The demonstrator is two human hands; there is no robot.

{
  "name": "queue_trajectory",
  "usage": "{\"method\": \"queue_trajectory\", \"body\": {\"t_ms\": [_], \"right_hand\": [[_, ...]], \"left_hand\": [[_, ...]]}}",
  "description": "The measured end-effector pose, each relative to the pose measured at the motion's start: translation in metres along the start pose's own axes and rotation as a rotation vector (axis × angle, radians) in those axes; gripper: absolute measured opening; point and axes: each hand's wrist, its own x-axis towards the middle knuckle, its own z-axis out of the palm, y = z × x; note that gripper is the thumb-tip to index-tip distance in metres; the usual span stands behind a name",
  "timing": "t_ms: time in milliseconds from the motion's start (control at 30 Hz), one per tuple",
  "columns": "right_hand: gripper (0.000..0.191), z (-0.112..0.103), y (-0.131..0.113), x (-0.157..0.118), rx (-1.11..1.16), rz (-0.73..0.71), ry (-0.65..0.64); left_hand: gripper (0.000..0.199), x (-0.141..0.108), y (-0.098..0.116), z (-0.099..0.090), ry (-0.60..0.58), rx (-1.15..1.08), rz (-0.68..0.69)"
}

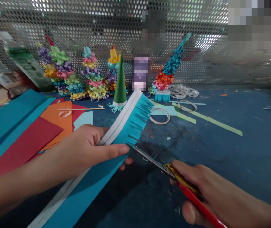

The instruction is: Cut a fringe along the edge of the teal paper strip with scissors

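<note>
A long blue paper strip [95, 177] slants across the middle, with white tape along one edge and a cut fringe at its far end. My left hand [97, 147] pinches it just below the fringe, thumb on top and some fingertips showing beneath. In my right hand [204, 186] are scissors [154, 162] with red and yellow handles. Their blade tips meet the strip's edge beside my left thumb, where the fringe ends. Beyond the strip stands a green paper cone [120, 82] with a light blue fringe around its base.
Several colourful fringed cones [95, 76] stand along a perforated metal panel [211, 63]. A plastic bottle [28, 63] leans at left. Red paper [31, 139], orange paper [59, 117] and blue sheets [14, 117] lie left. Green strips [213, 122] and tape rings [160, 122] lie right.
</note>
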Motion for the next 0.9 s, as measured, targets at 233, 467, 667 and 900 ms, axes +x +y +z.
{"method": "queue_trajectory", "body": {"t_ms": [233, 467, 667, 900], "right_hand": [[0.024, 0.001, -0.013, 0.004, 0.049, 0.115, -0.058], [0.007, 0.0, -0.009, 0.008, 0.035, 0.04, -0.049], [0.011, 0.003, -0.001, 0.007, 0.055, -0.087, 0.025], [0.015, 0.002, -0.008, 0.006, 0.149, 0.032, -0.019]], "left_hand": [[0.017, 0.0, -0.003, 0.002, -0.032, -0.023, -0.018], [0.015, 0.001, -0.003, 0.001, -0.056, -0.127, -0.139], [0.015, -0.002, -0.002, 0.0, -0.037, -0.099, -0.164], [0.017, -0.002, -0.006, -0.002, -0.043, -0.104, -0.105]]}}
